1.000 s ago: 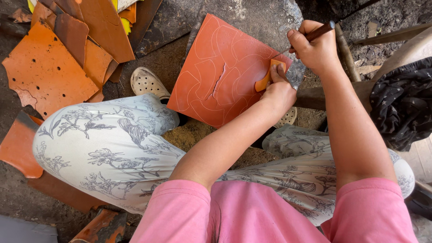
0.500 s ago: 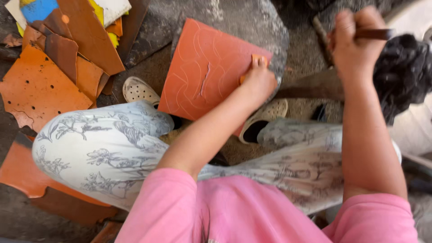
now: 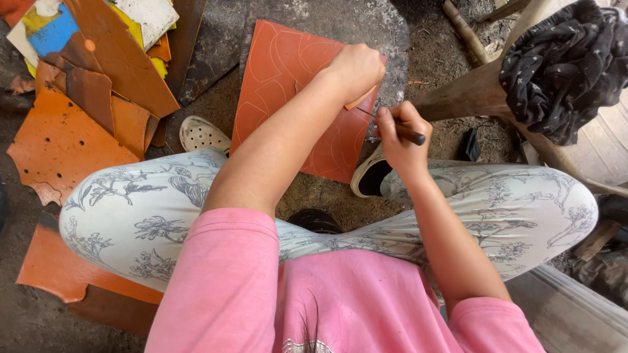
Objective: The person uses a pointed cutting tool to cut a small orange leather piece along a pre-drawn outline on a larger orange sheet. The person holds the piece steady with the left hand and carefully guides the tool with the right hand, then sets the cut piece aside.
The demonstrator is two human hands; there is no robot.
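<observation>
While your left hand (image 3: 356, 68) presses the orange tile (image 3: 288, 85) onto grey stone (image 3: 366, 26), your right hand (image 3: 399, 134) pinches a thin tool (image 3: 400, 129) beside broken tile scraps (image 3: 85, 111)

Your right hand (image 3: 400, 134) has come down from where it was raised near the dark cloth (image 3: 566, 62) half a second ago; it now sits just beside the right edge of the orange tile (image 3: 288, 91), the thin dark tool (image 3: 399, 129) pointing at that edge. Your left hand (image 3: 356, 68) has slid from the tile's lower right edge up toward its top right corner, with a small orange piece (image 3: 361, 98) showing beneath it. Your view has shifted, so the tile lies nearer the middle.
</observation>
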